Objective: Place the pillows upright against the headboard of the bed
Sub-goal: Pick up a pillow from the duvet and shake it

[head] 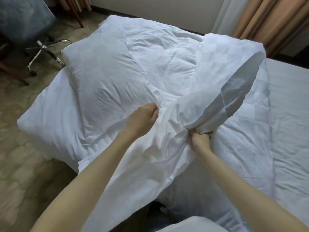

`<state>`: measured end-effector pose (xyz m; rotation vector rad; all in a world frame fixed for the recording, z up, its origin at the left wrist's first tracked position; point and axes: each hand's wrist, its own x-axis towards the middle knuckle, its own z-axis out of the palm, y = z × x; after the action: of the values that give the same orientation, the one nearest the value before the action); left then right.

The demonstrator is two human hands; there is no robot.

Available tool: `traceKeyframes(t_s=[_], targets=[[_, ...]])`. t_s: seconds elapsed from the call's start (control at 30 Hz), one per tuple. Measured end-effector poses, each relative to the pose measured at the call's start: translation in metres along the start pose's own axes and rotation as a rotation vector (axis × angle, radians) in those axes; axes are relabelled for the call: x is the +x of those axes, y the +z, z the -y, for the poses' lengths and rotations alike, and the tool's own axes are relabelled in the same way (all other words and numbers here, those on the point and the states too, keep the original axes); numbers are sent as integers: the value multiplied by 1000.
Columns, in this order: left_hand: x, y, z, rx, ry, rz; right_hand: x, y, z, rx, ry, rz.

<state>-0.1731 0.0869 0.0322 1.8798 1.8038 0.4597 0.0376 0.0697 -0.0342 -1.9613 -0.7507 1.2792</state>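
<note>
On the duvet (167, 64), left hand (143, 118) pinches one pillow (107, 77); right hand (201, 139) grips another pillow (230, 81). Lifting by firm corner holds should stand each upright.

The middle of the bed (167, 67) is left open between 2 pillows: 1 pillow (107, 77) lies flat on the left half, and the other pillow (229, 81) is raised at a tilt on the right. That gap is partly closed near its front by the left hand (143, 118) and the right hand (201, 138), each clenched on white cloth. The bed's left side is bordered by open carpet (20, 164), though farther back a chair base (45, 54) and wooden legs (78, 15) stand there. The right is taken up by a second mattress (291, 114).
</note>
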Motion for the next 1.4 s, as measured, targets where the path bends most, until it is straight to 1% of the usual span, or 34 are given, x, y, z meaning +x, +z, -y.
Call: traceKeyframes(t_s=[0.07, 0.1, 0.17, 0.23, 0.27, 0.33, 0.4, 0.47, 0.5, 0.57, 0.63, 0.67, 0.73, 0.83, 0.93, 1.03, 1.13, 1.23, 1.33, 1.4], targets=[[17, 23, 17, 77, -64, 134, -3, -7, -13, 18, 57, -14], [24, 37, 26, 109, -87, 213, -5, -10, -19, 65, 101, -17], [36, 67, 44, 142, -116, 374, -9, -14, -25, 263, 198, -43], [45, 94, 58, 164, -164, 493, -11, -20, -24, 463, 271, -132], [50, 106, 63, 183, -190, 531, -12, -22, -21, 533, 300, -191], [58, 125, 72, 230, -236, 580, -17, -26, -13, 598, 339, -299], [63, 140, 79, 287, -249, 606, -26, -31, -9, 617, 317, -345], [65, 151, 88, 333, -270, 629, -35, -38, -9, 636, 240, -305], [65, 155, 92, 336, -303, 650, -40, -41, -8, 648, 192, -254], [66, 163, 99, 268, -394, 673, -46, -43, -4, 630, 97, -125], [65, 170, 104, 205, -442, 644, -47, -37, 0, 533, 69, -51], [64, 174, 106, 201, -438, 607, -44, -33, 0, 472, 75, -49], [60, 180, 110, 187, -408, 540, -35, -26, -5, 382, 114, -99], [57, 182, 109, 65, -422, 492, -21, -26, -15, 259, 150, -202], [56, 176, 97, -36, -439, 416, -13, -29, -17, 217, 73, -284], [54, 168, 80, -66, -454, 364, -9, -31, -6, 166, -14, -356], [56, 159, 57, -103, -475, 308, -2, -52, 7, 197, -50, -393], [63, 150, 24, -126, -454, 211, 6, -93, 12, 273, -37, -427], [73, 147, -26, -153, -390, 164, 14, -140, 14, 361, -20, -481], [78, 148, -65, -139, -365, 141, 22, -175, 16, 403, -48, -503]])
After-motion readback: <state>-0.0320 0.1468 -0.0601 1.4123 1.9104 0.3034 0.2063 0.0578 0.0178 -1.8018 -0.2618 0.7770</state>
